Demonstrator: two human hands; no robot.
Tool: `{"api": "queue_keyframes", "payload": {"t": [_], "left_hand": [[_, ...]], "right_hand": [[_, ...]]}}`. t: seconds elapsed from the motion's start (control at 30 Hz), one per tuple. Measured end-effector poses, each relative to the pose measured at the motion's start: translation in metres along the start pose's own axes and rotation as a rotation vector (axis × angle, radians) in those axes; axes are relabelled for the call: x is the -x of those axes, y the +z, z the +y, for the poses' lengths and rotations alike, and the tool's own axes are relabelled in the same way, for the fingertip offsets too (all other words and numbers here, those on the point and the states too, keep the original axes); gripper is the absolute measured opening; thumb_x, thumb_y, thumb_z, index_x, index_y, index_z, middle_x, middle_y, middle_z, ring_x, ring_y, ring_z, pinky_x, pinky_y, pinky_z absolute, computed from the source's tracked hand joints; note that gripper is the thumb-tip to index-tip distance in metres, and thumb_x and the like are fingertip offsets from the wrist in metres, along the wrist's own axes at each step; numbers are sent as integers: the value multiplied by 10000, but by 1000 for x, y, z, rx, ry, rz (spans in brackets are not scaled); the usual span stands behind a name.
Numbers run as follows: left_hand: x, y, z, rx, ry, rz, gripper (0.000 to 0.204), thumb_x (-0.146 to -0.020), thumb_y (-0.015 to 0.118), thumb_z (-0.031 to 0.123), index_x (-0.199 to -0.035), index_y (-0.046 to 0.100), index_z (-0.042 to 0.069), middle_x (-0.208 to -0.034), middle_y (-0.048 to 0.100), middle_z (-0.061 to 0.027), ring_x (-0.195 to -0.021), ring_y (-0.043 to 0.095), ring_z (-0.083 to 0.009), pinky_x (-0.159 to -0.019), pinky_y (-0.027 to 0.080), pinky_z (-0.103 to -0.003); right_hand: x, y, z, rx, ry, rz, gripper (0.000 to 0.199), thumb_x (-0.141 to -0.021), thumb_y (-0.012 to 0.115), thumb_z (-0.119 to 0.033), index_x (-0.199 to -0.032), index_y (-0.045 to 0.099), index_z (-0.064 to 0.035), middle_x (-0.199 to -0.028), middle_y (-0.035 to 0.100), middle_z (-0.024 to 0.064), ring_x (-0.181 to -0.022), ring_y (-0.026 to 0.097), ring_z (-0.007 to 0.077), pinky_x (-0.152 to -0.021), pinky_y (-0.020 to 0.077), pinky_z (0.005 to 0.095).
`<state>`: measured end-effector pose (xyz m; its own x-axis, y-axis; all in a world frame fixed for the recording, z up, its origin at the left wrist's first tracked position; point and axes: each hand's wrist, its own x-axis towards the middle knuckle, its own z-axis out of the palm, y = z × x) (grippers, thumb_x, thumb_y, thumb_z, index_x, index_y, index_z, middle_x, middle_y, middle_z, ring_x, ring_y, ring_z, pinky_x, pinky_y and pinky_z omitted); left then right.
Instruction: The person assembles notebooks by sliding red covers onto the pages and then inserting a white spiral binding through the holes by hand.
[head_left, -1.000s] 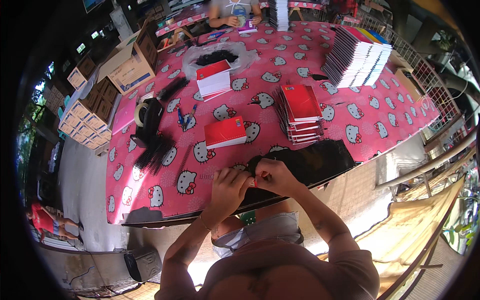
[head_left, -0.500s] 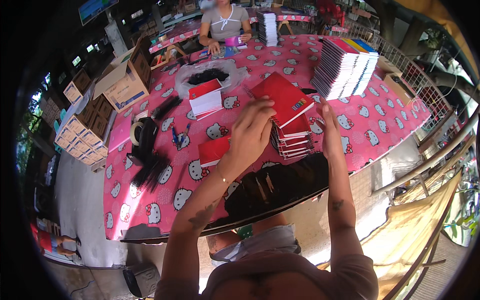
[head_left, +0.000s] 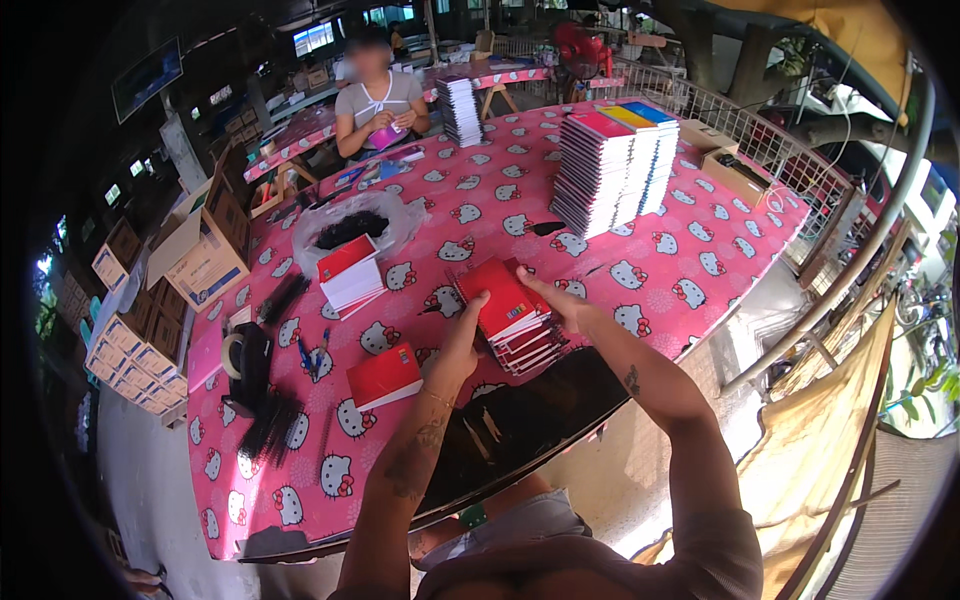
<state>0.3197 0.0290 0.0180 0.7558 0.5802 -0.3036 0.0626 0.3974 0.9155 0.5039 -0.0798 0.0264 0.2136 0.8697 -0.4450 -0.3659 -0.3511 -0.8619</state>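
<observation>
A stack of small red spiral notebooks [head_left: 498, 300] stands near the table's front edge. My left hand [head_left: 458, 345] grips its left side, the thumb lying on the top cover. From the right, my right hand [head_left: 556, 303] presses against the stack, its thumb near the top corner; part of its fingers is hidden. Left of my left hand lies a red-covered pad [head_left: 386, 376] with white page edges. Farther back sits a small pile of red-covered pads [head_left: 350, 272], beside a clear plastic bag [head_left: 402, 222] holding black binding coils [head_left: 350, 231].
Tall stacks of spiral notebooks [head_left: 592, 185] stand at the back right. On the left are a tape dispenser [head_left: 250, 362], pens [head_left: 314, 358], loose black coils [head_left: 272, 425] and cardboard boxes [head_left: 208, 248]. Across the table, a person [head_left: 378, 105] handles a purple item.
The top notebook, tilted and raised earlier, now lies squared on the stack. My right hand has closed in against the stack's side. The view has shifted, showing more of the table's far side.
</observation>
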Motion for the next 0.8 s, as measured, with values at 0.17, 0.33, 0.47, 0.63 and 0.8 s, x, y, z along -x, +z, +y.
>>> {"api": "queue_keyframes", "payload": {"t": [0.17, 0.33, 0.47, 0.63, 0.8], "left_hand": [[-8, 2, -6, 528, 112, -119, 553, -893, 707, 417, -1294, 561, 65, -1243, 636, -83, -1128, 613, -227, -975, 496, -410], [2, 0, -6, 514, 83, -159, 498, -910, 675, 426, -1270, 581, 94, -1196, 665, -70, -1095, 632, -234, -971, 497, -427], [7, -18, -12, 449, 54, -213, 489, -901, 682, 411, -1261, 590, 93, -1187, 674, -76, -1093, 638, -234, -971, 500, -418], [27, -13, -14, 383, 49, -202, 456, -939, 635, 387, -1272, 581, 81, -1239, 657, -103, -1153, 620, -237, -1014, 484, -411], [54, 8, -27, 370, 110, -359, 490, -1011, 534, 431, -1326, 535, 55, -1331, 605, -118, -1227, 583, -241, -1056, 461, -414]], "right_hand": [[22, 33, -7, -79, -6, -5, 955, -765, 639, -792, -1407, 499, -99, -1336, 608, 131, -1232, 584, 264, -1056, 455, 477], [24, 29, 4, -254, -36, -21, 925, -782, 650, -762, -1417, 484, -109, -1306, 625, 149, -1165, 634, 300, -1020, 483, 535], [24, 43, 10, -381, -33, -181, 904, -802, 597, -783, -1384, 538, -94, -1320, 620, 152, -1195, 616, 310, -1034, 472, 540], [49, 57, 24, -310, -203, 104, 1430, -696, 874, -533, -1521, -189, -52, -1509, 293, 287, -1307, 492, 354, -994, 507, 474], [97, 58, 58, -277, -439, 194, 1370, -714, 869, -375, -1535, -172, -27, -1383, 409, 229, -1245, 526, 337, -1000, 498, 460]]}}
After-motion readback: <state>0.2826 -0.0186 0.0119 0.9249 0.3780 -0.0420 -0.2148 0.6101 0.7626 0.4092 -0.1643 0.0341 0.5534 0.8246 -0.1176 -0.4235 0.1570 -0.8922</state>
